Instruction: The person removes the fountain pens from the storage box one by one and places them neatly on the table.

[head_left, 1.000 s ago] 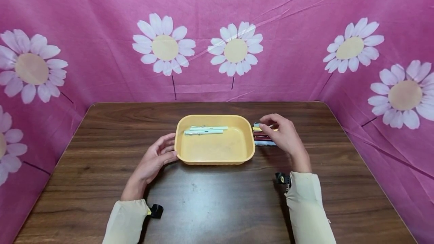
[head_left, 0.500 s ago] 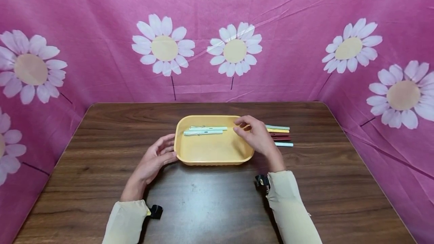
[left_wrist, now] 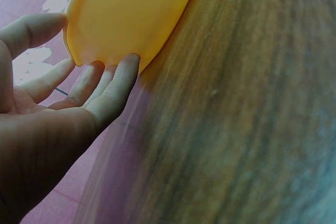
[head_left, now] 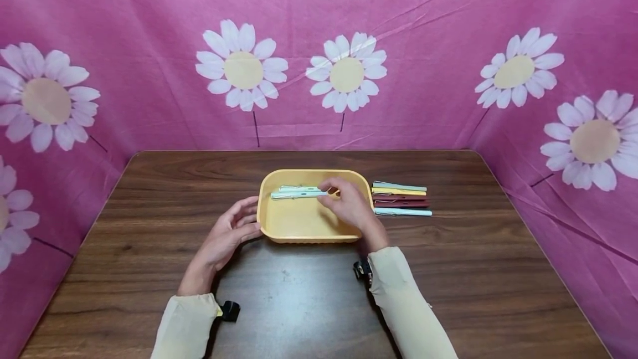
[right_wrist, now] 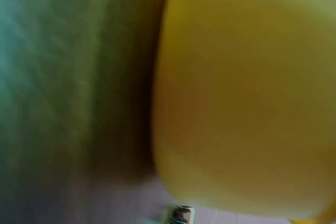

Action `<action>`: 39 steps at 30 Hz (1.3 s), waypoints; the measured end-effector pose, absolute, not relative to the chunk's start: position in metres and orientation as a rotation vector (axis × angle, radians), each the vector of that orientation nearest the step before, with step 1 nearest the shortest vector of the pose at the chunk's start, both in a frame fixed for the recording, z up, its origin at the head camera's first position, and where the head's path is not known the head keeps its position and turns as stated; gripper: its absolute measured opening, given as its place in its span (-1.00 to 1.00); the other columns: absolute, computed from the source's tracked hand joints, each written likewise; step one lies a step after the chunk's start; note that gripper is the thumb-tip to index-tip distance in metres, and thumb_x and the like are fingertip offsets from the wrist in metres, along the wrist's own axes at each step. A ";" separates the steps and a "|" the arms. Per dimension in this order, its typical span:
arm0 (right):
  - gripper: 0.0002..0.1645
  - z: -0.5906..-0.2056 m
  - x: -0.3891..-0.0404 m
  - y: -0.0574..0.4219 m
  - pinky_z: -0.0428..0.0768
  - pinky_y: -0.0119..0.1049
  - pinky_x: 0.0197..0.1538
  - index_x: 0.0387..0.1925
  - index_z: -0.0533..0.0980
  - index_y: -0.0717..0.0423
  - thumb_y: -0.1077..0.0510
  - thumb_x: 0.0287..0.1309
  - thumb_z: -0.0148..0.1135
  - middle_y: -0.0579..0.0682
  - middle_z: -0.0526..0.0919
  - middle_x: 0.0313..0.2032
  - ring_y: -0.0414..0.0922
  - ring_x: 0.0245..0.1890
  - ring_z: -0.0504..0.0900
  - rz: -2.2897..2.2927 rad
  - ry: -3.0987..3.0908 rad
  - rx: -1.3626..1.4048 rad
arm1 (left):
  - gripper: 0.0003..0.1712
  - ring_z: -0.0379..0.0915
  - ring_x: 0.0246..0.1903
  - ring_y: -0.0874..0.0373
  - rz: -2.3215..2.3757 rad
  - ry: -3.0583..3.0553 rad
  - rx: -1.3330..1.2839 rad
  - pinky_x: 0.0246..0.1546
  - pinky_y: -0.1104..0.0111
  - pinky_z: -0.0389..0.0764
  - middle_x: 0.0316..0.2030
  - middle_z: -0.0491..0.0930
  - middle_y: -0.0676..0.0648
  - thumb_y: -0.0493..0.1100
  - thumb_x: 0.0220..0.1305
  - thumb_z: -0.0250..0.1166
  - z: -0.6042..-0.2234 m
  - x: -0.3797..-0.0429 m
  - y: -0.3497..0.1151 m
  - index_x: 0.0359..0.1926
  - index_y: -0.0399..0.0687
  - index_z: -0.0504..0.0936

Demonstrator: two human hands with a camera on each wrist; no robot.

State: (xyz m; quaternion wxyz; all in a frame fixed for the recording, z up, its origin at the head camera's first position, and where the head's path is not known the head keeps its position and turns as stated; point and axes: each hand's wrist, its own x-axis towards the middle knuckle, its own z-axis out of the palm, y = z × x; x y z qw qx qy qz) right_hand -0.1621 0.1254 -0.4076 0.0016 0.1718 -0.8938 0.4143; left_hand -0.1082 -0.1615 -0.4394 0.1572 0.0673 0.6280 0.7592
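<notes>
A yellow plastic tray (head_left: pixel 299 226) stands mid-table, with two pale mint pens (head_left: pixel 294 195) inside, clips showing. My left hand (head_left: pixel 231 231) rests against its left end. In the left wrist view its thumb touches the rim and its relaxed fingers (left_wrist: pixel 123 77) lie along the outer wall. My right hand (head_left: pixel 349 204) reaches over the right wall into the tray. Its thumb and forefinger stand apart at the right ends of the mint pens and overlap them. The right wrist view shows mostly blurred yellow tray wall (right_wrist: pixel 241 108); the right fingers are hidden there.
Right of the tray lie several pens side by side on the wooden table (head_left: pixel 498 270): a grey-green pen (head_left: pixel 401 186), a yellow pen (head_left: pixel 399 191), dark red ones and a light blue pen (head_left: pixel 404 212). A pink flowered curtain (head_left: pixel 423 115) surrounds the table's back and sides.
My right hand has moved left from over the pens beside the tray, across the tray's right side, to the mint pens. The outside pens are now uncovered. My left hand and the tray stay put.
</notes>
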 end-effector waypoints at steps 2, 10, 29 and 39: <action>-0.72 -0.410 -0.161 0.125 0.53 -0.13 0.05 -0.14 0.57 0.12 0.10 0.11 0.27 0.05 0.65 -0.14 -0.06 -0.08 0.54 1.260 -2.842 0.514 | -0.30 0.38 0.12 -0.04 2.168 1.798 0.193 -0.04 0.34 0.62 0.23 0.18 -0.38 -0.41 0.24 0.14 -0.439 -0.109 -0.161 0.37 -0.16 0.12; -0.72 -0.410 -0.162 0.119 0.54 -0.16 0.02 -0.14 0.59 0.06 0.05 0.12 0.26 -0.06 0.63 -0.14 -0.09 -0.09 0.54 1.182 -2.892 0.503 | -0.28 0.39 0.11 -0.02 2.179 1.789 0.183 -0.04 0.34 0.61 0.23 0.18 -0.37 -0.39 0.21 0.18 -0.440 -0.108 -0.161 0.36 -0.16 0.13; -0.73 -0.416 -0.169 0.102 0.54 -0.21 0.04 -0.14 0.59 0.03 0.07 0.10 0.28 -0.07 0.62 -0.16 -0.11 -0.10 0.55 1.049 -2.921 0.518 | -0.26 0.39 0.11 -0.02 2.192 1.788 0.215 -0.03 0.34 0.61 0.23 0.17 -0.40 -0.39 0.19 0.20 -0.440 -0.108 -0.162 0.36 -0.22 0.10; -0.59 -0.418 -0.172 0.104 0.49 -0.16 0.15 -0.01 0.55 0.02 -0.01 0.10 0.28 -0.03 0.60 -0.04 -0.07 0.00 0.52 0.939 -2.977 0.531 | -0.28 0.41 0.10 -0.02 2.184 1.787 0.201 -0.04 0.34 0.61 0.25 0.17 -0.40 -0.39 0.21 0.18 -0.441 -0.110 -0.162 0.36 -0.20 0.11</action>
